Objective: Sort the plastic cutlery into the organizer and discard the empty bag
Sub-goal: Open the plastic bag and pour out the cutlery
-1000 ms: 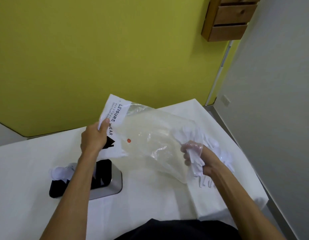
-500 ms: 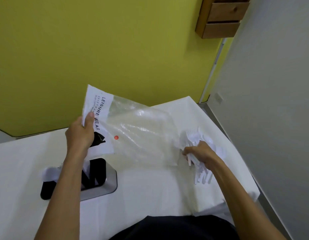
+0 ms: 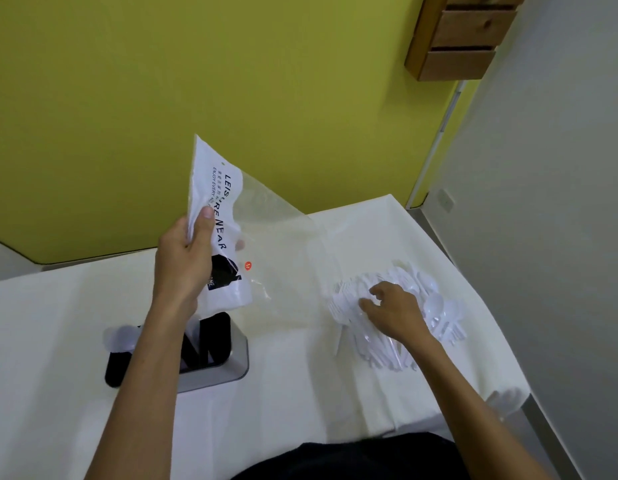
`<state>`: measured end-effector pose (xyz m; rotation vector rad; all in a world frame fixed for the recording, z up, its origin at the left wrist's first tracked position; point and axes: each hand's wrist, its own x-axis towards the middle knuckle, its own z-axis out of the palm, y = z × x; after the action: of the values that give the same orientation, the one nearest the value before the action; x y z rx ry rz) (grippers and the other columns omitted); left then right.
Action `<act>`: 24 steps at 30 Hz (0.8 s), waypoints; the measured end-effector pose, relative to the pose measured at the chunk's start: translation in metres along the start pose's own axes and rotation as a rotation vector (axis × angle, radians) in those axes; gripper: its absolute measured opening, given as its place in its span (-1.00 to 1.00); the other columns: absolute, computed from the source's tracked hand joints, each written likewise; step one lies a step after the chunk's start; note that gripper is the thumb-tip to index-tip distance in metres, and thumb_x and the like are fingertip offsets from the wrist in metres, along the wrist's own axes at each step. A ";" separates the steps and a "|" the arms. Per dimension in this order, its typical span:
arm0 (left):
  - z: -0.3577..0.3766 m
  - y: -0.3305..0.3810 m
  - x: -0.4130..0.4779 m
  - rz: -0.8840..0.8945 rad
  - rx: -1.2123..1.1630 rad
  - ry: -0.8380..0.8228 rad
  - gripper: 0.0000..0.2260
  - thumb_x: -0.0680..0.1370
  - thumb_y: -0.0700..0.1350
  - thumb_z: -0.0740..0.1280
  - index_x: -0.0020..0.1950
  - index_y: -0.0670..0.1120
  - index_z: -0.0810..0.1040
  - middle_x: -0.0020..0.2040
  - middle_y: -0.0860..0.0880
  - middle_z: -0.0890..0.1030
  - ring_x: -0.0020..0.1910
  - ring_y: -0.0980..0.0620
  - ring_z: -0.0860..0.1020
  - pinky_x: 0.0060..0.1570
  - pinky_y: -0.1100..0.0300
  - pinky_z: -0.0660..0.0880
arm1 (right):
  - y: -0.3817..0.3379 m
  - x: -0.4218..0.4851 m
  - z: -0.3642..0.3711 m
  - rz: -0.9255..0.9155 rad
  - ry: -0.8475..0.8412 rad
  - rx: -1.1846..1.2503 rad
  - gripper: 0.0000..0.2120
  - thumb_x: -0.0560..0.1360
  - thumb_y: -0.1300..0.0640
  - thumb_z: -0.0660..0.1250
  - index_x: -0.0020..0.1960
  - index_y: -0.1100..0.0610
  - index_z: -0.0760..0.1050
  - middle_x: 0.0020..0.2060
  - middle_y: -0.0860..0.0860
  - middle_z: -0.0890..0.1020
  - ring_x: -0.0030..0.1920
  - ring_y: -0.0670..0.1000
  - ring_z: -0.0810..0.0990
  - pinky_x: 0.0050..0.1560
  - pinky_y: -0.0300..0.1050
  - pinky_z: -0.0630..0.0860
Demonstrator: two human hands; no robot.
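Bag (image 3: pixel 224 237): thin clear film, glossy and creased. It has an opaque white header strip printed in black letters, which the thumb partly covers. Lower on the strip is a solid black block of print, and a small round orange sticker (image 3: pixel 248 265) sits on the film. The bag is held in the air over the far-left part of the table (image 3: pixel 283 393), header end up and tilted, just above the organizer (image 3: pixel 240 362). The table shows through the film and nothing is visible inside.

Left grip (image 3: pixel 184 261): clenched on the white strip, thumb in front, fingers behind. One fingertip shows through the film.

Cutlery (image 3: pixel 432 301): white hard plastic in a loose heap on the right side of the table. Rounded spoon bowls lie at the heap's right, fork tines at its left. The pieces overlap too much to count.

Right grip (image 3: pixel 394 313): palm down on the heap, fingers bent and touching the pieces. I cannot tell whether it pinches any.

Organizer: rectangular, with a black interior and a smooth grey rim with rounded corners. It stands left and near on the table. The left forearm crosses it and hides the middle. At its left end is a white blurred shape, not identifiable.

Table: matte white cloth, folded and draping at the near-right corner.

Behind it is a flat yellow-green wall (image 3: pixel 231 81). Wooden drawers (image 3: pixel 463 39) hang at top right, cut off by the frame edge.
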<state>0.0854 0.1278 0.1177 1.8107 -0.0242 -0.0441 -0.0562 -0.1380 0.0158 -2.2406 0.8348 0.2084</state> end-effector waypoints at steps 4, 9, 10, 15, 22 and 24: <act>-0.018 0.003 -0.010 -0.032 -0.199 -0.031 -0.63 0.61 0.24 0.25 0.28 0.05 0.58 0.08 -0.11 0.72 0.07 -0.15 0.70 0.08 -0.18 0.59 | -0.034 -0.003 0.007 -0.029 -0.023 0.230 -0.64 0.56 -0.19 0.24 0.16 0.05 0.55 0.04 -0.07 0.63 0.12 0.02 0.58 0.09 -0.16 0.46; -0.053 0.014 -0.017 -0.055 -0.351 0.032 -0.71 0.68 0.11 0.19 0.22 -0.01 0.58 -0.02 -0.14 0.74 -0.02 -0.08 0.72 -0.07 -0.04 0.66 | -0.074 -0.006 0.018 0.039 -0.129 0.485 -0.29 0.42 -0.42 0.28 0.37 0.06 0.44 0.23 0.04 0.57 0.19 0.07 0.58 0.18 0.08 0.57; -0.065 0.014 -0.020 -0.060 -0.364 0.077 -0.73 0.68 0.10 0.19 0.21 -0.01 0.59 0.00 -0.11 0.74 -0.04 -0.01 0.72 -0.06 0.03 0.65 | -0.086 -0.009 0.020 0.045 -0.141 0.517 -0.35 0.46 -0.36 0.31 0.35 0.07 0.45 0.23 0.04 0.57 0.18 0.07 0.57 0.12 0.03 0.58; -0.148 -0.006 -0.026 -0.144 -0.459 0.236 -0.66 0.62 0.20 0.25 0.26 0.05 0.61 0.20 -0.07 0.68 0.22 -0.08 0.63 0.31 -0.13 0.49 | -0.150 -0.034 0.024 -0.047 -0.249 0.706 -0.69 0.56 -0.02 0.38 0.20 0.15 0.53 0.09 0.10 0.69 0.01 0.10 0.71 0.05 0.04 0.60; -0.279 -0.082 -0.055 -0.313 -0.328 0.535 -0.75 0.63 0.12 0.30 0.06 -0.04 0.62 -0.01 -0.04 0.69 0.01 -0.06 0.66 0.10 -0.01 0.59 | -0.275 -0.054 0.076 -0.283 -0.348 0.624 -0.78 0.54 0.22 0.39 0.18 0.18 0.54 -0.01 0.08 0.72 -0.16 0.06 0.71 -0.23 -0.09 0.58; -0.307 -0.113 -0.066 -0.397 -0.246 0.601 -0.73 0.63 0.07 0.31 0.09 -0.13 0.57 -0.05 -0.06 0.66 -0.04 -0.10 0.61 -0.05 0.06 0.56 | -0.308 -0.056 0.107 -0.365 -0.386 0.529 -0.78 0.55 0.23 0.37 0.19 0.16 0.53 -0.05 0.06 0.72 -0.20 0.03 0.70 -0.25 -0.12 0.58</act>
<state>0.0321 0.4552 0.0817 1.4983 0.7357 0.2072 0.1026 0.1256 0.1372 -1.7316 0.2269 0.2076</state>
